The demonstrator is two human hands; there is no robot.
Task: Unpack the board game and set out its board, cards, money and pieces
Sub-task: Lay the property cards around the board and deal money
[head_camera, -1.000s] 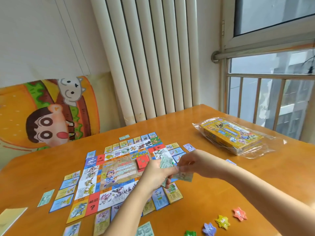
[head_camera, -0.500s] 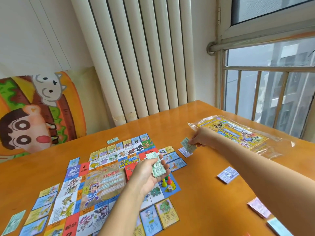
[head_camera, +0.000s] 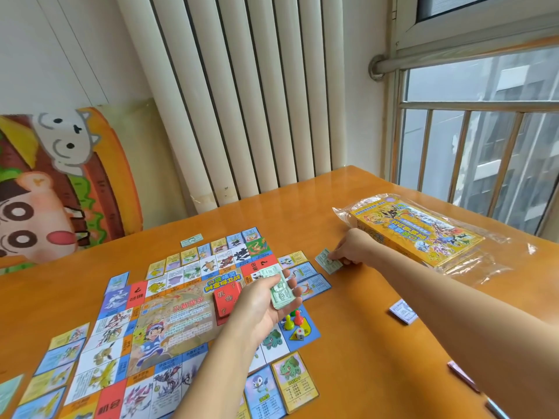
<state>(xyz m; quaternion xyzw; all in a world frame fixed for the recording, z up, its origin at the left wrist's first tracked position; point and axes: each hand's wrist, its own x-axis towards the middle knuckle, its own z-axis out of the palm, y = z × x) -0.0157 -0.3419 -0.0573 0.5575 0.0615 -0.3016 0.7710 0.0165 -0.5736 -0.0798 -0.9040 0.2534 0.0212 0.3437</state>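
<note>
The game board (head_camera: 169,316) lies flat on the orange table (head_camera: 357,343), ringed by several cards such as a yellow one (head_camera: 295,381). My left hand (head_camera: 263,300) holds a stack of green money (head_camera: 279,287) above the board's right side. My right hand (head_camera: 352,246) reaches far right and pinches a single green bill (head_camera: 328,261) down against the table beside the cards. A red card deck (head_camera: 225,300) sits on the board. Pawns (head_camera: 293,319) and a white die (head_camera: 299,334) stand on the blue corner square.
The yellow game box (head_camera: 414,231) in clear plastic wrap lies at the far right. A purple money stack (head_camera: 403,311) and a pink one (head_camera: 462,376) lie under my right forearm. One green bill (head_camera: 191,240) lies behind the board. A radiator and a window stand behind the table.
My right hand took one bill from the stack, carried it right and lowered it onto the table. The left hand stayed over the board with the stack. The view shifted right.
</note>
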